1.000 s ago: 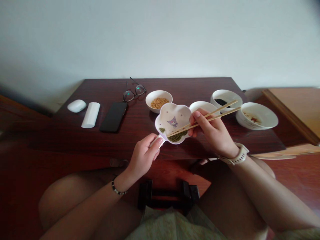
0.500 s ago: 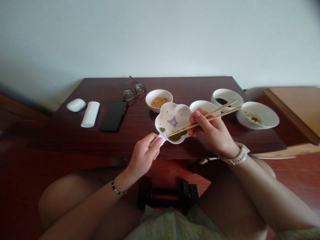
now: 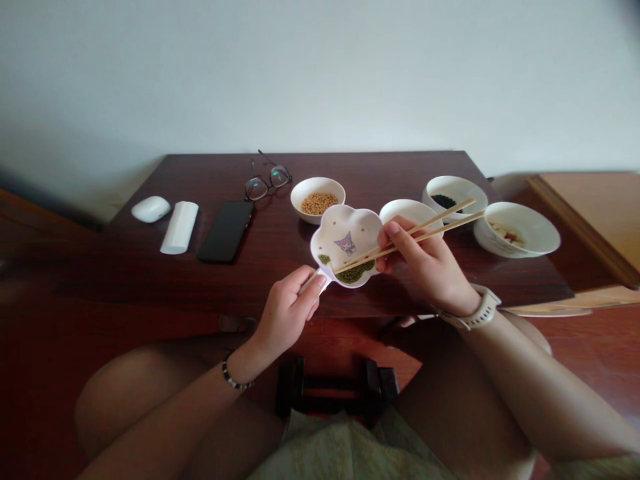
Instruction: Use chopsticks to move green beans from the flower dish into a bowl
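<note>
My left hand (image 3: pixel 290 303) is closed round the short handle of a white flower-shaped dish (image 3: pixel 333 227) with a purple rim and a cartoon figure inside. Small green beans (image 3: pixel 356 272) lie along the dish's near edge, tilted toward me. In my right hand (image 3: pixel 425 260) is a pair of wooden chopsticks (image 3: pixel 445 223), their tips down among the beans near the handle. Whether the tips pinch a bean is too small to tell. Just behind my right hand stands a white bowl (image 3: pixel 407 210), partly covered by it.
On the dark wooden table (image 3: pixel 280 280) stand a bowl of yellow beans (image 3: pixel 318 187), a bowl of black beans (image 3: pixel 465 190) and a bowl with pale and reddish pieces (image 3: pixel 535 230). To the left lie eyeglasses (image 3: pixel 270 183), a black phone (image 3: pixel 226 232), a white case (image 3: pixel 179 228) and a white rounded object (image 3: pixel 150 209).
Almost nothing differs. The view has shifted very slightly; both hands, the dish and the chopsticks hold the same pose.
</note>
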{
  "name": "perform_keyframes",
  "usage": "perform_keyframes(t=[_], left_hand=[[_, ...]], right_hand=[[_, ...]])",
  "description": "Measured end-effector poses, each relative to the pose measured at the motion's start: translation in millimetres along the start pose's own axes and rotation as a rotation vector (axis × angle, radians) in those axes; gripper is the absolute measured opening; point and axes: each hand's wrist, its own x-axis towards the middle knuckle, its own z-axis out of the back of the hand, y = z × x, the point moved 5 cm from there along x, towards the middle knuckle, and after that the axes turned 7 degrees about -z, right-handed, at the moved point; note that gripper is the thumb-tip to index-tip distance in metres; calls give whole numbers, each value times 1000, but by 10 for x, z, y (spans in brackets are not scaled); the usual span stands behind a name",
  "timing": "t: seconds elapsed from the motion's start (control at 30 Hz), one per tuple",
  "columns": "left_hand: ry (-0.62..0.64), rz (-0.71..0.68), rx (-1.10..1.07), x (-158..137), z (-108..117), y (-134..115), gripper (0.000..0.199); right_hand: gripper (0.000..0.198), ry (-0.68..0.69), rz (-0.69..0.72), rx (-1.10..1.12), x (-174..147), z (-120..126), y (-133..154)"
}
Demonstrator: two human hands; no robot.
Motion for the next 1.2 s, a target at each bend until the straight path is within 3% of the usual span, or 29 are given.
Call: perform_keyframes(t=[0.63, 1.2], left_hand=[[31, -9, 97, -9, -6, -9, 43], [38, 9, 43, -13, -14, -1, 45]], right_hand=[[45, 64, 2, -48, -20, -86, 25], [46, 13, -24, 8, 3, -53, -17]])
